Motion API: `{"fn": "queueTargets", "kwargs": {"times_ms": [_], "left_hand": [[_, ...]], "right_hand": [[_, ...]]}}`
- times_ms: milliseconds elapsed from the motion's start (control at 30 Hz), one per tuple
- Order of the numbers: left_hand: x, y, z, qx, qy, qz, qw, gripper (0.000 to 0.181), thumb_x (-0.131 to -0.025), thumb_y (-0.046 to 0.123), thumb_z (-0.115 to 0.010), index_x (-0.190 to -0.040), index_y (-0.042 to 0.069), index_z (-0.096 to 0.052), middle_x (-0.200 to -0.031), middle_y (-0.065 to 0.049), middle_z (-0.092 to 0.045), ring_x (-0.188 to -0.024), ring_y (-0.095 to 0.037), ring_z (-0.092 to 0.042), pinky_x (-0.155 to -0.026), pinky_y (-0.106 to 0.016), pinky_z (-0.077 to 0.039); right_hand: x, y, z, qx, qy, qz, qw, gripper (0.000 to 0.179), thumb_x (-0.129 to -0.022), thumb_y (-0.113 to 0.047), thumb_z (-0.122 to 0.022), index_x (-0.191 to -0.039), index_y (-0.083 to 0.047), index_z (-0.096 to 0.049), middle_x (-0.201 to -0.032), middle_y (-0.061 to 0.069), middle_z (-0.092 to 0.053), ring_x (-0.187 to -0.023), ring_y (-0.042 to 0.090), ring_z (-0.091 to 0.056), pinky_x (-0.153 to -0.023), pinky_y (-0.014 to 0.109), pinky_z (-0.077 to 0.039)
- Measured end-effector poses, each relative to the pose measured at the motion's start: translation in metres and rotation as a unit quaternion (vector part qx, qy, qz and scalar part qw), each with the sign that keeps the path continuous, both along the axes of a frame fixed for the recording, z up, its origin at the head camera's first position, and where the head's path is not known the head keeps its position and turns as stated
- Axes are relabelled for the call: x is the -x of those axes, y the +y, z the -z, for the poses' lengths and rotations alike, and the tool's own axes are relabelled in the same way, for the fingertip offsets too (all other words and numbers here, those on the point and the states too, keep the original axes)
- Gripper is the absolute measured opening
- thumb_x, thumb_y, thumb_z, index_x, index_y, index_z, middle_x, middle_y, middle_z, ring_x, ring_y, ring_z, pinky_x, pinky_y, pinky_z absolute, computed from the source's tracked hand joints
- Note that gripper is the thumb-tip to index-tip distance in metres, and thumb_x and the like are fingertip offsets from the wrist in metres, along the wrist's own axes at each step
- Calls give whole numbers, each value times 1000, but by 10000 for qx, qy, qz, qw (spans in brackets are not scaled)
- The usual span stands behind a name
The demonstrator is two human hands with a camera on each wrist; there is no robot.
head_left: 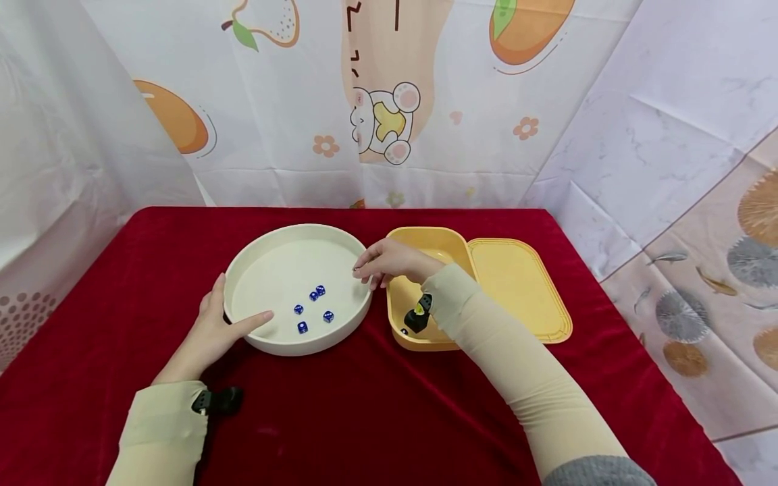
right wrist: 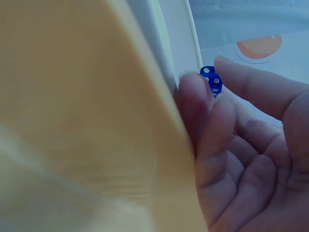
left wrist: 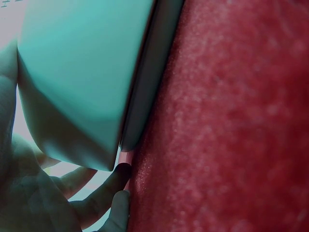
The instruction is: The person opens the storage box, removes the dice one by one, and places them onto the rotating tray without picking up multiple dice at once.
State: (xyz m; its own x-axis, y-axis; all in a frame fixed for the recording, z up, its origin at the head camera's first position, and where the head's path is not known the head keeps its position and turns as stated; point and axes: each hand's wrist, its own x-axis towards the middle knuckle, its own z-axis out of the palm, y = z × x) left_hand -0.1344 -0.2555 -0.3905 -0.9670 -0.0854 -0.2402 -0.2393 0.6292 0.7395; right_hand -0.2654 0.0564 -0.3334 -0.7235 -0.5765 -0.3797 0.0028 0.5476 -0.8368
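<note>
My left hand point(head_left: 209, 331) holds the left side of a round white tray point(head_left: 298, 349), thumb over the rim and fingers along the outside wall. The left wrist view shows the tray's side wall point(left wrist: 87, 63) close to those fingers. Several blue dice point(head_left: 302, 327) with white pips lie on the tray floor. Over the gap between the tray and a yellow box point(head_left: 392, 297), my right hand point(head_left: 398, 260) pinches a blue die point(right wrist: 211, 80) between thumb and fingertips. Another blue die point(head_left: 404, 331) sits in the box's near left corner; my right forearm hides part of the box.
A flat yellow lid point(head_left: 516, 283) lies against the right side of the box. All of it stands on a red cloth point(head_left: 340, 418) covering the table. Behind the table hangs a printed curtain point(head_left: 273, 135).
</note>
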Motion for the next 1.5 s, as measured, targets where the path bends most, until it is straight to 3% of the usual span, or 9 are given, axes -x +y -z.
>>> {"fn": "queueTargets", "kwargs": {"times_ms": [400,700,1267,1500], "left_hand": [[1,-1,1,23,-3,30,10000,126,-83,63,-68,-154,17,26,-162,-29,11,-146,-52,-8,-109,-74,-22],[1,0,1,30,-20,22,10000,126,-83,63,-68,-154,17,25,-162,-29,12,-146,-52,-8,-109,-75,-22],[0,0,1,-47,-54,11,10000,125,-84,63,-67,-154,19,26,-162,-27,15,-146,-52,-8,-109,-76,-21],[1,-1,2,-37,-57,-9,10000,125,-83,64,-67,-154,20,26,-162,-27,15,-146,-53,-8,-108,-76,-21]], "right_hand": [[-1,-4,1,-288,203,-111,9993,22,-94,-16,-68,-110,-2,-71,-86,13,-71,-59,10,-63,-54,19,-50],[-2,-6,2,-421,366,-95,9984,21,-93,-15,-69,-108,-2,-72,-80,8,-68,-57,11,-62,-52,18,-49],[-2,-4,5,-323,353,-30,9988,27,-92,-13,-69,-115,1,-70,-72,4,-66,-56,11,-61,-52,19,-50],[-2,1,2,-38,211,53,9998,31,-92,-15,-69,-119,1,-69,-78,4,-67,-58,12,-62,-57,20,-53]]}}
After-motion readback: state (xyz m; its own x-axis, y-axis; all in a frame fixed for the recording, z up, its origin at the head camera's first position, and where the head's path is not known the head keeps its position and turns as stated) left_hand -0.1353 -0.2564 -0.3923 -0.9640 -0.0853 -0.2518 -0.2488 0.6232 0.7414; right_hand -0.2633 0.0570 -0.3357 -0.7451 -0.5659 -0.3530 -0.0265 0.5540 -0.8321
